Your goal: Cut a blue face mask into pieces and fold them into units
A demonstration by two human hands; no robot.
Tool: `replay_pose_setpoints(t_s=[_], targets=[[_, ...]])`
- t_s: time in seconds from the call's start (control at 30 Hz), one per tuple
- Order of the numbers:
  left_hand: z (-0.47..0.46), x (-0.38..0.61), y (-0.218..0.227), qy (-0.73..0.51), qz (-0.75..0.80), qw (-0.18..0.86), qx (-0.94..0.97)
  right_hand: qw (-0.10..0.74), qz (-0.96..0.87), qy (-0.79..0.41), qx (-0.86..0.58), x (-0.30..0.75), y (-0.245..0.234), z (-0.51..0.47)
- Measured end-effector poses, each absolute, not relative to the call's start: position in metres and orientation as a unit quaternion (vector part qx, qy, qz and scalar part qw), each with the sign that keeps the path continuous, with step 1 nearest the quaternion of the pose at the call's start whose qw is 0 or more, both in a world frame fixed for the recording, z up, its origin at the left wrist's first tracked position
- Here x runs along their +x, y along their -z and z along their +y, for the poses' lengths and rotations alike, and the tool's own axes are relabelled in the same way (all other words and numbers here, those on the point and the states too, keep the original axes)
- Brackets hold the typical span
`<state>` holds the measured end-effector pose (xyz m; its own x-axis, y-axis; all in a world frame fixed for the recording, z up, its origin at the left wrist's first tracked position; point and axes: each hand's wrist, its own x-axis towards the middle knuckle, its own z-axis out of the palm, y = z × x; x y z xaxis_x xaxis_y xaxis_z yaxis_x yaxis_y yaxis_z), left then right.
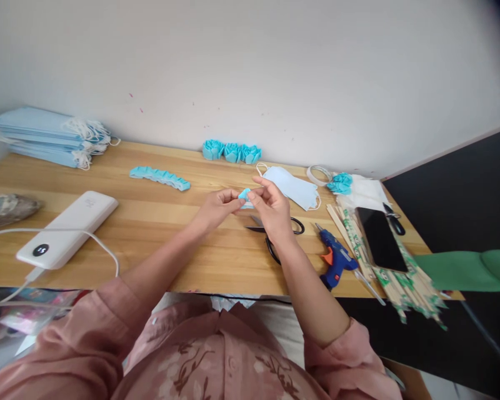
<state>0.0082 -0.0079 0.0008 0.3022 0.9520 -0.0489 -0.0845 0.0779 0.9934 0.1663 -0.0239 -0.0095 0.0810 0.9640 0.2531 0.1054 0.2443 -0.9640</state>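
Between my fingertips is a small folded piece of light-blue mask fabric (245, 198). My left hand (220, 206) pinches it from the left, and my right hand (271, 204) grips its right side between thumb and fingers. Black-handled scissors (299, 225) lie on the table partly beneath my right hand and wrist, blades toward the left. A flat blue face mask (294, 188) rests just beyond my right hand. To the left, a pleated blue strip (159, 177) lies on the wood. Three blue fabric flowers (232, 151) stand in a row near the wall.
On the right are a blue glue gun (335, 256), a tape roll (319, 175), another blue flower (340, 183), and a phone (381, 239) on wrapped chopsticks (412, 286). Stacked masks (45, 136) and a cabled white power bank (69, 229) occupy the left. The wooden table (216, 266) meets the wall.
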Motion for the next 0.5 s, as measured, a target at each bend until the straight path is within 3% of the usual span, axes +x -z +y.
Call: replay_pose_setpoints(t_s=[0.27,0.5], targets=[[-0.0080,0.0101,-0.0005,-0.407,0.403,0.611,0.546,0.577,-0.544,-0.359,-0.491,0.1672,0.0096,-0.0237],[-0.0091,0.0094,-0.0012,-0.377,0.392,0.595,0.591,0.538,-0.575,-0.373,-0.491,0.1653,0.0060,-0.0243]])
